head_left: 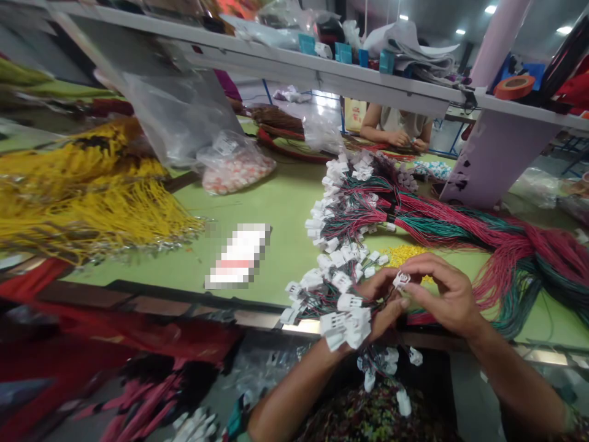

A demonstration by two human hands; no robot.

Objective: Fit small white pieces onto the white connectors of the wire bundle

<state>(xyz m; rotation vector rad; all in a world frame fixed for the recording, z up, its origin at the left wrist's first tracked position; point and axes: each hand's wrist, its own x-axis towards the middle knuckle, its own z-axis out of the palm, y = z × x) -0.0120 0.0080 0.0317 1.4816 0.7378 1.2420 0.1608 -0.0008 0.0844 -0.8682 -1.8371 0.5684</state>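
Hands meet at a small white connector (402, 280), just above the near edge of the green table (285, 215). The right hand (448, 294) has thumb and index finger nearly closed on it, the other fingers loosely curled; the left hand (389, 307) pinches it from the opposite side (whether its lower fingers also grip wires cannot be told). The step in hand looks like fine fingertip work on this one connector. The next move seems to call for a steady left pinch and a small, careful press or turn from the right fingertips, without tugging the thin leads.

Around the left wrist crowds a bunch of white housings (347, 322), with others hanging below the table's edge. Just behind the hands lies a loose heap of tiny yellow pieces (405, 253), apparently straight on the tabletop. Past it a thick wire bundle (442, 218), pink and green, runs off to the right, more white ends clustered at its left.

Farther left, a clear bag (237, 169) holds many small pieces in white and orange; another clear bag (322, 132), toward the back, is too vague to read. Yellow cables (115, 190) are heaped at the far left. Overhead, a shelf (405, 92) carries papers (409, 46) and an orange tape roll (514, 87). Across the table sits a co-worker (391, 138), hands close together.
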